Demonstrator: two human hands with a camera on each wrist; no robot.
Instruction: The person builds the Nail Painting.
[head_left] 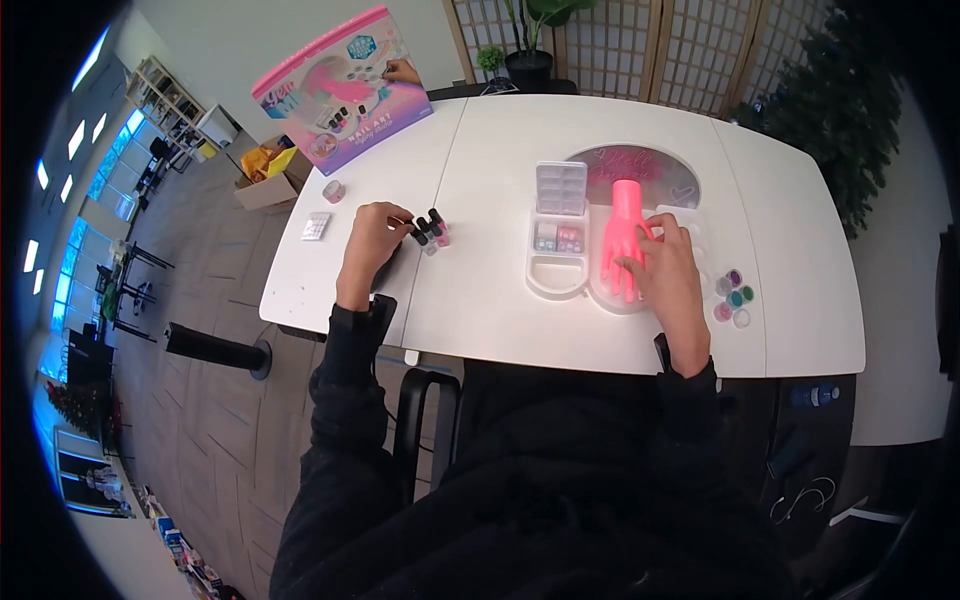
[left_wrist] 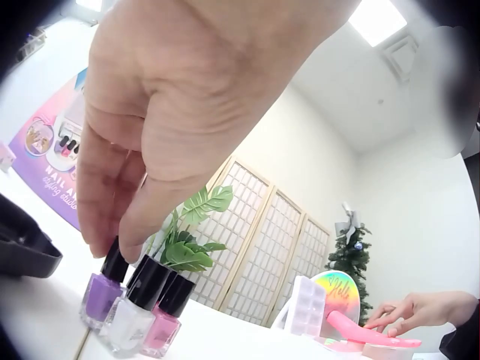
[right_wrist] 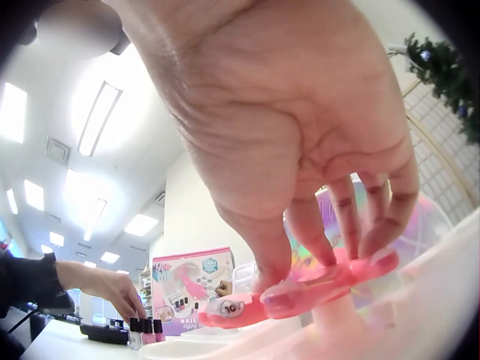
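Note:
My left hand (head_left: 378, 243) pinches the black cap of a purple polish bottle (left_wrist: 102, 298), which stands upright beside a clear bottle (left_wrist: 129, 324) and a pink bottle (left_wrist: 162, 330). The fingertips of my left hand (left_wrist: 169, 112) meet at that cap in the left wrist view. A pink model hand (head_left: 622, 238) lies palm side unclear on the white base of a tray set. My right hand (head_left: 672, 275) grips it, thumb on one side and fingers on the other; in the right wrist view my right hand (right_wrist: 300, 127) arches above the model hand (right_wrist: 319, 289).
A box (head_left: 345, 95) stands at the back left, near a small jar (head_left: 334, 191) and a white packet (head_left: 315, 226). The white tray (head_left: 557, 278) holds small containers; its lidded case (head_left: 562, 186) stands behind. Several glitter pots (head_left: 736, 298) lie on the right.

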